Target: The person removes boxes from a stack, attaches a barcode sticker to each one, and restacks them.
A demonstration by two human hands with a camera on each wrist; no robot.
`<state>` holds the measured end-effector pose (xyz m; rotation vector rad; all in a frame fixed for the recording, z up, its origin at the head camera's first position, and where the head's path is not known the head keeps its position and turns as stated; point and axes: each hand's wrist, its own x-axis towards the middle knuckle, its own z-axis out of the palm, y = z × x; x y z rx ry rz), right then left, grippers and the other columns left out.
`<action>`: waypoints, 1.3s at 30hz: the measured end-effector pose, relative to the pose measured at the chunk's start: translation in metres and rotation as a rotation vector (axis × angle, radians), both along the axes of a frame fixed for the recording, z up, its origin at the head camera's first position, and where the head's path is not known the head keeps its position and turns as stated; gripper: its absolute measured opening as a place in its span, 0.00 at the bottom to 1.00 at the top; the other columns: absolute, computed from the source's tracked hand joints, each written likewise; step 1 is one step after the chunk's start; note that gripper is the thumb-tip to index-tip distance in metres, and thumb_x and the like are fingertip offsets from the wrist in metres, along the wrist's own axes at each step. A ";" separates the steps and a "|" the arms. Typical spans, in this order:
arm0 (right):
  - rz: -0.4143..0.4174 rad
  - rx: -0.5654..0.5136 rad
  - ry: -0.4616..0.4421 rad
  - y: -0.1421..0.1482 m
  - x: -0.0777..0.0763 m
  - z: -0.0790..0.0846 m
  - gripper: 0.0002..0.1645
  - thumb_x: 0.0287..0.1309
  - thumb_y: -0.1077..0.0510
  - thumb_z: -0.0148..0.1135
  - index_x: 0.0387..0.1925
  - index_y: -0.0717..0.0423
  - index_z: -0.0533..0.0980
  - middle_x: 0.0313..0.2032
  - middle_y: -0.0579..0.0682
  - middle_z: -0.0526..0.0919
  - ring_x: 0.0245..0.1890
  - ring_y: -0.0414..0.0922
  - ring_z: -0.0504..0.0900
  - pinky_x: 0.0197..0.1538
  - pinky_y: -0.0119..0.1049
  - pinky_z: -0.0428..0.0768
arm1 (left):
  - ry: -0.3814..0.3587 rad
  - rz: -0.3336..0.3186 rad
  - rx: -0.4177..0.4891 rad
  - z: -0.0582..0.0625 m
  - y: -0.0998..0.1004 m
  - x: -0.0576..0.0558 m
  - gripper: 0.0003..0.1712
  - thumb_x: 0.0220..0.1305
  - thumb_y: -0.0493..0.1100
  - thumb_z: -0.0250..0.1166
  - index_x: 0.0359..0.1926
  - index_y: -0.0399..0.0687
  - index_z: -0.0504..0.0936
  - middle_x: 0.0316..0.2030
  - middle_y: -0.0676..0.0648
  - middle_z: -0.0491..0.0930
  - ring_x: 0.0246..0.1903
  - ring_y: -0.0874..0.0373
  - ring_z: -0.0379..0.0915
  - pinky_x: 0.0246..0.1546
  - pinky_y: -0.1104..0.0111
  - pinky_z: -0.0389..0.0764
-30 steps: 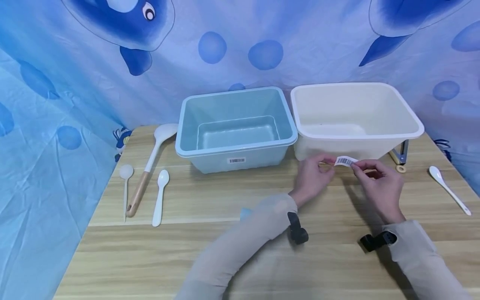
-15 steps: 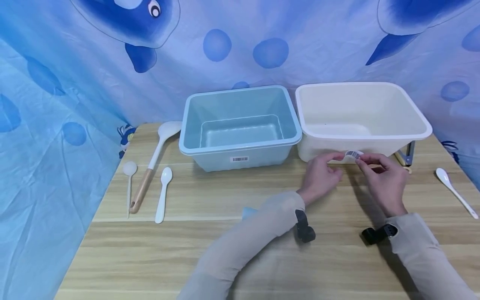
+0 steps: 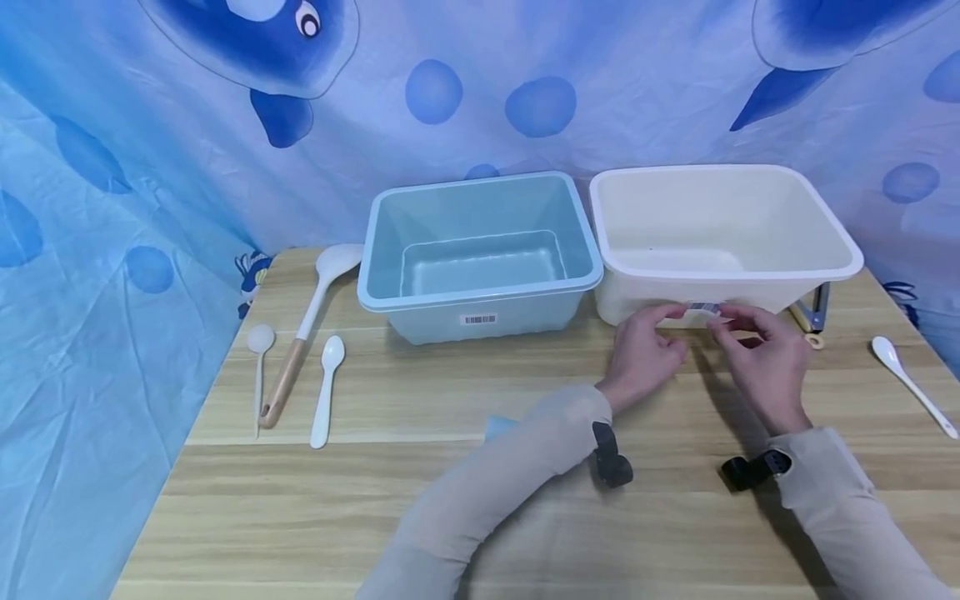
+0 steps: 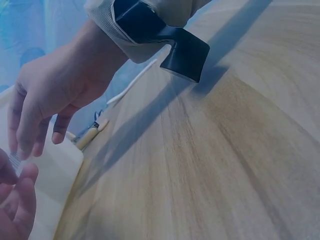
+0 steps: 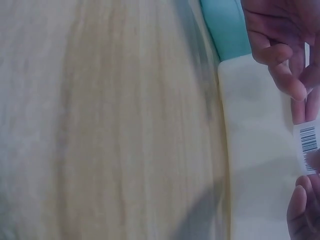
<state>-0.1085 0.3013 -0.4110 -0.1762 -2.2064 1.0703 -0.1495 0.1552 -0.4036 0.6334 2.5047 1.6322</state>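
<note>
A white barcode label (image 3: 703, 307) lies against the front wall of the white plastic bin (image 3: 727, 273). My left hand (image 3: 645, 358) touches its left end with straight fingertips; the thumb stands apart below. At the other end my right hand (image 3: 772, 358) pinches the label between thumb and forefinger. The right wrist view shows the printed bars of the label (image 5: 309, 140), with fingers at both ends and a thumb partly over the print. Left of this bin stands a light blue bin (image 3: 480, 292) bearing a similar barcode label (image 3: 478, 318).
On the left lie a large white spoon with a wooden handle (image 3: 288, 367), a thin round-headed spoon (image 3: 260, 342) and a white spoon (image 3: 327, 387). Another white spoon (image 3: 911, 383) lies far right. A metal-and-wood tool (image 3: 817, 308) pokes out beside the white bin. A light blue scrap (image 3: 497, 427) touches my left sleeve's outline.
The label was held up, slightly bowed, in front of the white bin between both hands. It has moved back and now lies flatter against the bin's wall. The view shifted slightly.
</note>
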 end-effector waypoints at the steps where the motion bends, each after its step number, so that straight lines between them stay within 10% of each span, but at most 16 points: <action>1: 0.003 -0.002 -0.003 0.000 0.000 0.000 0.12 0.54 0.64 0.69 0.41 0.64 0.83 0.38 0.23 0.78 0.33 0.18 0.77 0.34 0.09 0.73 | -0.007 0.002 0.004 0.000 0.000 0.001 0.29 0.53 0.29 0.64 0.57 0.53 0.79 0.51 0.56 0.80 0.17 0.75 0.71 0.22 0.84 0.73; 14: -0.028 0.087 -0.024 -0.001 0.003 0.002 0.12 0.56 0.60 0.68 0.41 0.62 0.84 0.42 0.60 0.86 0.31 0.14 0.72 0.30 0.08 0.69 | 0.004 0.040 0.010 -0.006 0.000 0.003 0.28 0.52 0.31 0.64 0.56 0.51 0.79 0.44 0.51 0.83 0.16 0.73 0.68 0.20 0.83 0.72; 18: -0.033 0.071 -0.058 0.000 0.002 0.003 0.11 0.58 0.60 0.66 0.41 0.62 0.83 0.41 0.55 0.87 0.31 0.16 0.72 0.31 0.09 0.69 | 0.015 0.040 0.029 -0.006 -0.002 0.002 0.25 0.53 0.32 0.65 0.54 0.50 0.81 0.45 0.51 0.83 0.17 0.73 0.68 0.21 0.83 0.72; 28: 0.322 -0.682 -0.219 0.004 -0.001 0.007 0.09 0.65 0.60 0.58 0.44 0.60 0.79 0.36 0.41 0.84 0.32 0.34 0.83 0.28 0.25 0.82 | -0.188 -0.165 0.240 -0.004 0.005 -0.004 0.25 0.58 0.28 0.61 0.58 0.47 0.77 0.49 0.49 0.81 0.26 0.57 0.83 0.19 0.76 0.79; 39: 0.470 -0.905 -0.256 0.006 -0.005 -0.002 0.08 0.66 0.64 0.56 0.43 0.56 0.78 0.33 0.44 0.86 0.28 0.37 0.84 0.28 0.28 0.83 | -0.242 -0.119 0.198 -0.014 0.014 -0.008 0.24 0.58 0.30 0.62 0.56 0.47 0.78 0.41 0.51 0.82 0.22 0.61 0.79 0.17 0.75 0.76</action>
